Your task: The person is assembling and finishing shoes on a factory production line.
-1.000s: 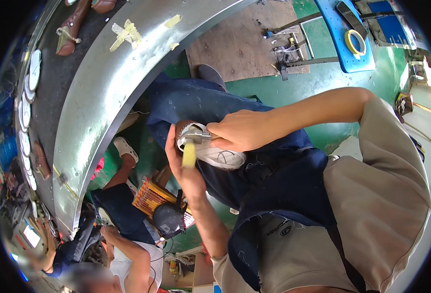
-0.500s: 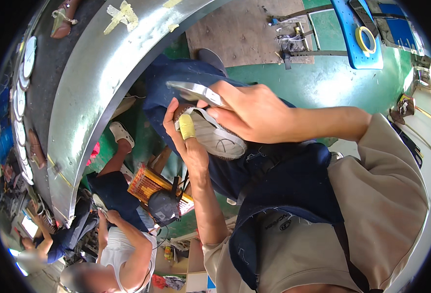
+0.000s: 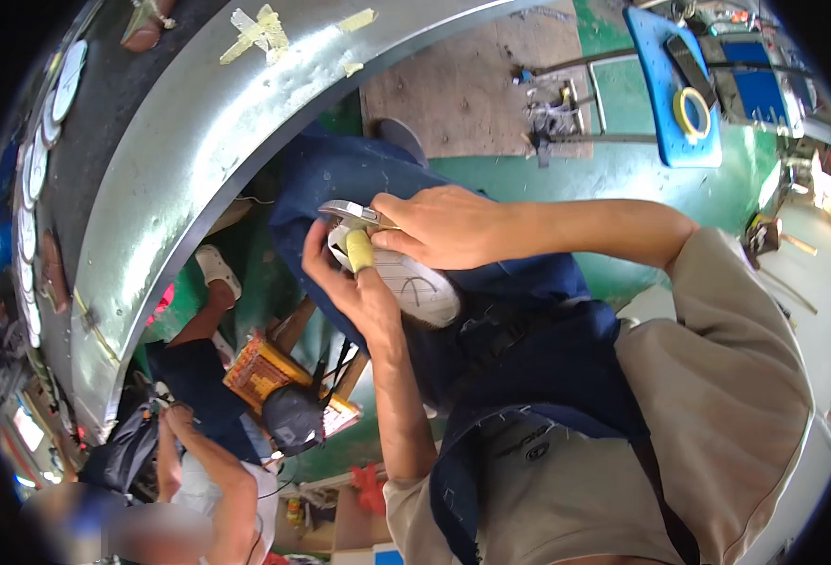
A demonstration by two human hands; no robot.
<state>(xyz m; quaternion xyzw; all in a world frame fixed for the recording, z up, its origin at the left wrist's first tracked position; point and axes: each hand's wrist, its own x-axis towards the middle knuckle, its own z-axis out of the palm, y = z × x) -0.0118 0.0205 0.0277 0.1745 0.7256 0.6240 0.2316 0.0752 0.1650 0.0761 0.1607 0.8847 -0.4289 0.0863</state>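
Left hand cups white shoe sole from below, thumb wrapped in yellow tape, fingers closed on its edge. Right hand closed on grey metal tool, pressed against sole's upper end. Sole held over lap, above blue apron. Curved metal bench edge just left. Another person seated below left.

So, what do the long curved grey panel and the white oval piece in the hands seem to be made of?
The long curved grey panel looks like bare sheet metal: dull silver, with soft glare and small dents. The white oval piece looks like a shoe sole, perhaps rubber or foam: matte and pale, with thin dark lines on it. The look does not settle which.
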